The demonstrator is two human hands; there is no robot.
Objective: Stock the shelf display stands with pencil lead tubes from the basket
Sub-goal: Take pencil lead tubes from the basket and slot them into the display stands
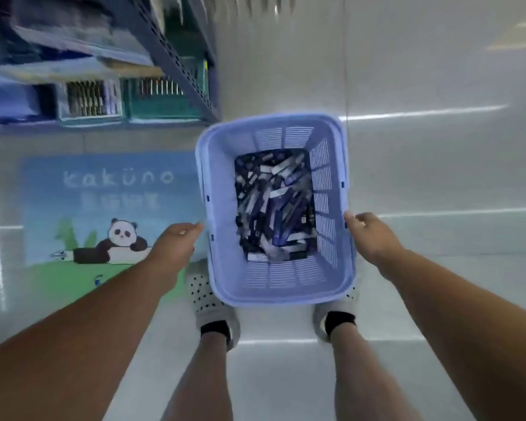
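**Basket braced at both sides, shelf not yet reached**

Glossy floor [438, 177] fills my view. The shelf unit [170, 65] sits upper left, with a panda floor graphic [104, 208] below it. I judge the lavender basket [328, 189], centre frame, is held level so nothing spills. My right hand [372, 235] curls its fingers [351, 218] on the right rim. My left hand [176, 241] meets the left wall, but through the blur I cannot tell how its fingers lie. Pencil lead tubes [274, 208] lie heaped on the basket's bottom.

Pale grey clogs [207, 300] with dark holes, black socks [215, 328].
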